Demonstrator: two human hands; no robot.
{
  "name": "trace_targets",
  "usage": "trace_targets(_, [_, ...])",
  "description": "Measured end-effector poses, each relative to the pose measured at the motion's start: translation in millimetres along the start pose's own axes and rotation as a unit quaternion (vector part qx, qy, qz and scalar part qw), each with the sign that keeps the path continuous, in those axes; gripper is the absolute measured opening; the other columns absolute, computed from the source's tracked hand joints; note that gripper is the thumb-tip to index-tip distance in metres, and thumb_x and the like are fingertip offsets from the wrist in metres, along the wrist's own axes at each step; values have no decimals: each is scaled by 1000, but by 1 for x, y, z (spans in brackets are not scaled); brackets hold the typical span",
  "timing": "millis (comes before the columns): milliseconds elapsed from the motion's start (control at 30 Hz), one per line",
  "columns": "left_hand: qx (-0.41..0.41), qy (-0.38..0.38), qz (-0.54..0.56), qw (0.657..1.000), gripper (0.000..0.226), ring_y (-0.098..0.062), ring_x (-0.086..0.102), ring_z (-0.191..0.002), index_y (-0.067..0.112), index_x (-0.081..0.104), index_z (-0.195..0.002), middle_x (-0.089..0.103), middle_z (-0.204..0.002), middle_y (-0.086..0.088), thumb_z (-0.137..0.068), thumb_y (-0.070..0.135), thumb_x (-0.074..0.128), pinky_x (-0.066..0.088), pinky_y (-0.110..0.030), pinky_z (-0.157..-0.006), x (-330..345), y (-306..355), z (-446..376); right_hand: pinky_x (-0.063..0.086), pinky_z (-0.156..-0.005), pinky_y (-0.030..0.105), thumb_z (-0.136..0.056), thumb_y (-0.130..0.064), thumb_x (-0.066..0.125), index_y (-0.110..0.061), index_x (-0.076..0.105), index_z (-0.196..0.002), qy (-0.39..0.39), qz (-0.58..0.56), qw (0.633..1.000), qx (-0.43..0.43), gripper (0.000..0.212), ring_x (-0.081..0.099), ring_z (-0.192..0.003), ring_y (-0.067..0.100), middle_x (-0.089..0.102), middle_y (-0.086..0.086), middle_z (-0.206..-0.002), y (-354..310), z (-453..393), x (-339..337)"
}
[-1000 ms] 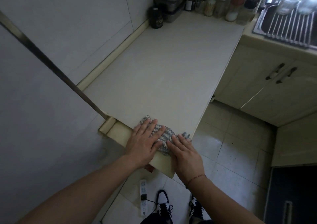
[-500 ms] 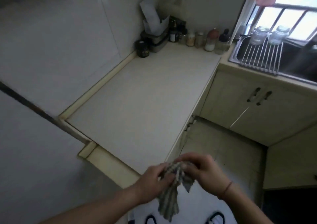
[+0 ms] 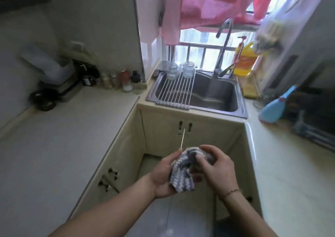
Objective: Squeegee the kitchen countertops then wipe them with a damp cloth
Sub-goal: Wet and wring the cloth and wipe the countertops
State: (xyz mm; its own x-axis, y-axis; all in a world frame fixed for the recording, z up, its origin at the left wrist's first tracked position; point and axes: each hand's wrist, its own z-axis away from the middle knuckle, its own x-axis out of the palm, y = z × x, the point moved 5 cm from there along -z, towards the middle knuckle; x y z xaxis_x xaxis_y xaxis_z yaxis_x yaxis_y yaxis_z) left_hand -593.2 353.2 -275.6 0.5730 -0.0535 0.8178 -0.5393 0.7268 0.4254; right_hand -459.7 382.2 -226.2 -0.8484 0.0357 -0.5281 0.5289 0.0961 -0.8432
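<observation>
In the head view, a striped cloth [image 3: 183,171] is held in mid-air between the two tabletops [image 3: 54,146], in front of the sink [image 3: 213,95]. It is cradled by the left hand [image 3: 163,177], and its bunched top is pinched by the right hand [image 3: 215,169].

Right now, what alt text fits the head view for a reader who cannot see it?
Both hands, left hand and right hand, hold a bunched grey striped cloth in the air, facing a steel sink. Pale countertops run along both sides.
</observation>
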Motion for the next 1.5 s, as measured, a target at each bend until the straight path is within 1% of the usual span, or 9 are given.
trace_targets(133, [-20,41,-35,998,44,-21,66,-84,5,66,-93,67,-88,-11,-85,48,66,52,-33,-85,16,46,-81,45,-103,35,-79,-36,64,-18,66,-121,-63,72,984,-152,46,58,-118,9,65,-3,-125,-3,-24,14])
trace_targets(300, [22,159,-55,986,16,-13,54,-43,8,58,-74,55,-60,-7,-78,20,69,45,-19,-40,6,124,-177,42,-107,47,-81,-39,58,-28,70,-112,-64,174,943,-275,35,46,-134,14,59,-9,-134,30,-107,9])
trace_targets(500, [-19,50,-66,996,17,-11,58,-58,3,57,-92,57,-80,-9,-76,0,64,50,-18,-48,-1,223,-281,32,-115,29,-76,-5,50,-7,50,-138,24,186,932,-310,63,38,-140,18,50,5,-144,72,-265,-28])
trace_targets(700, [-209,-90,-261,938,10,1,41,-48,10,55,-87,55,-72,2,-82,5,47,28,-9,-41,14,267,-337,26,-113,50,-78,-24,54,-10,15,-153,-90,401,824,-390,86,19,-147,31,15,8,-162,103,-390,-16])
trace_targets(967, [-306,-30,-435,847,31,-6,27,-40,19,39,-62,37,-50,6,-88,16,53,14,-20,-41,7,314,-408,38,-54,35,-81,-19,61,-8,60,-104,-18,412,784,-464,26,55,-65,25,59,5,-78,109,-488,8])
trace_targets(1067, [-217,127,-631,734,27,-17,31,-44,17,42,-59,42,-56,-4,-78,11,61,19,-24,-44,-12,344,-439,38,-39,28,-64,-17,73,-14,59,-72,-116,453,816,-339,17,58,-48,26,60,3,-60,117,-525,26])
trace_targets(1200, [-68,222,-790,568,26,-26,65,-82,22,60,-98,68,-92,-1,-72,19,57,53,-30,-66,-28,371,-472,50,-62,31,-78,-9,61,-17,64,-103,-294,467,833,-47,27,68,-83,24,71,0,-95,138,-554,40])
trace_targets(1367, [29,144,-940,308,55,-34,66,-94,17,37,-137,68,-105,-9,-85,23,56,50,-39,-73,-24,374,-494,42,-52,24,-75,-8,52,-16,53,-85,-394,296,863,113,12,54,-63,20,62,6,-79,167,-566,53])
trace_targets(1500, [149,8,-966,210,51,-29,69,-65,12,51,-130,71,-75,-5,-85,37,57,42,-29,-50,-21,367,-500,24,-43,19,-66,-4,56,-12,46,-62,-451,86,831,314,13,32,-40,17,41,5,-52,183,-549,47])
